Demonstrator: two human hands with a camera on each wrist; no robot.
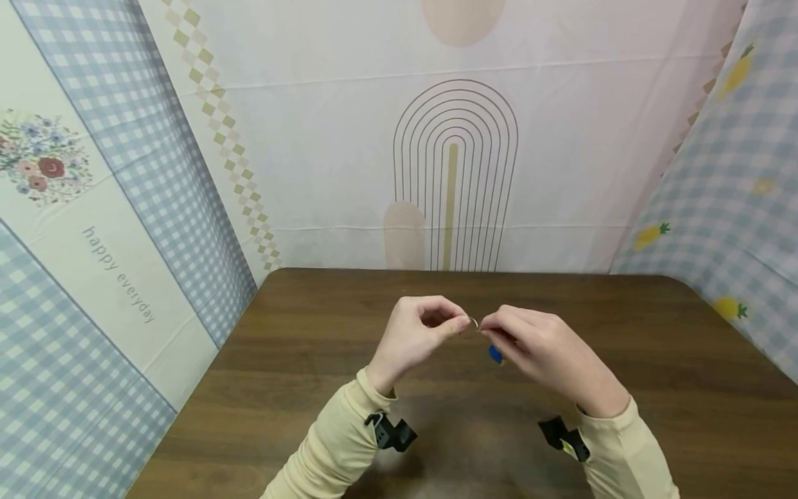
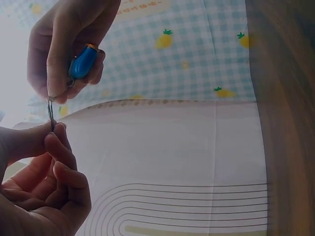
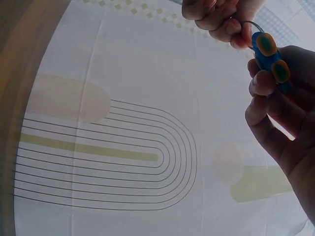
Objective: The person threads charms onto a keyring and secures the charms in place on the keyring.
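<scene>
Between my two hands is a thin metal key ring point(image 1: 476, 324), held up above the table. My left hand point(image 1: 414, 336) pinches one side of it with thumb and fingertips. At the opposite side, the thumb and fingers of my right hand point(image 1: 548, 346) pinch the ring. A small blue charm point(image 1: 495, 354) hangs beneath the right fingers. In the left wrist view this charm point(image 2: 84, 62) lies against the curled right fingers, a bit of its metal link showing. The right wrist view gives the charm point(image 3: 268, 59) round orange-and-green parts. Fingertips hide where the ring and charm join.
A brown wooden table point(image 1: 280, 346) lies under both hands. Behind it hangs a pale cloth point(image 1: 324, 159) with arch lines, and checked cloths point(image 1: 748, 229) hang at the sides. Each sleeve carries a black wrist camera point(image 1: 393, 433).
</scene>
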